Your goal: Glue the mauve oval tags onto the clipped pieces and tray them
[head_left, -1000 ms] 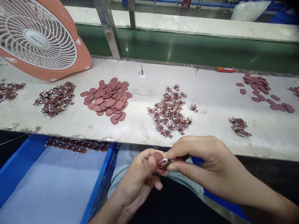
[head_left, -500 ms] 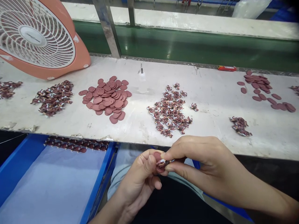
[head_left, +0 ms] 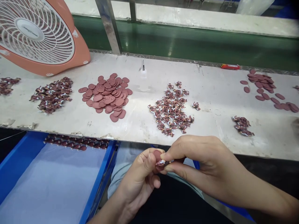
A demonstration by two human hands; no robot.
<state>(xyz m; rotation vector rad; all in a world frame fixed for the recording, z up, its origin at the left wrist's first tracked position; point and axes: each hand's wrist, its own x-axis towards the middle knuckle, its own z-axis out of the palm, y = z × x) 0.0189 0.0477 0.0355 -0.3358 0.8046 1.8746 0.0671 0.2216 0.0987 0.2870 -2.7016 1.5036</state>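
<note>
Left hand (head_left: 137, 177) pinches a disc (head_left: 157, 154), thumb on the near face, fingers curled behind it. Right hand (head_left: 205, 158) has a figure (head_left: 160, 163) nipped between thumb and forefinger, its pale end over the lower part of the disc. Fingertips hide most of the figure; can't tell whether it's seated on the disc or just held against it. Both parts sit in front of the bench's (head_left: 133, 127) near edge, above the person's lap.

On the bench, just past the hands: figure pile (head_left: 171, 109), loosely heaped, with one stray figure (head_left: 195, 106) just off its right side. Left of that, disc pile (head_left: 108, 96), overlapping, a few discs spread at the edges. Further left, second figure pile (head_left: 52, 95), then another batch (head_left: 8, 85) by the frame edge. Right side: small figure cluster (head_left: 243, 126), and behind it more discs (head_left: 261, 81), part stacked, part scattered.

Needle tip (head_left: 143, 66) points up behind and between the disc pile and figure pile; its white body blends into the bench. Red item (head_left: 230, 67) lies by the back edge. Orange fan (head_left: 81, 49) stands at back left. Green belt (head_left: 187, 46) runs behind the bench.

Lower left: blue tray (head_left: 99, 183), white liner (head_left: 51, 180), rows of parts (head_left: 77, 142) lined up at the far end.
</note>
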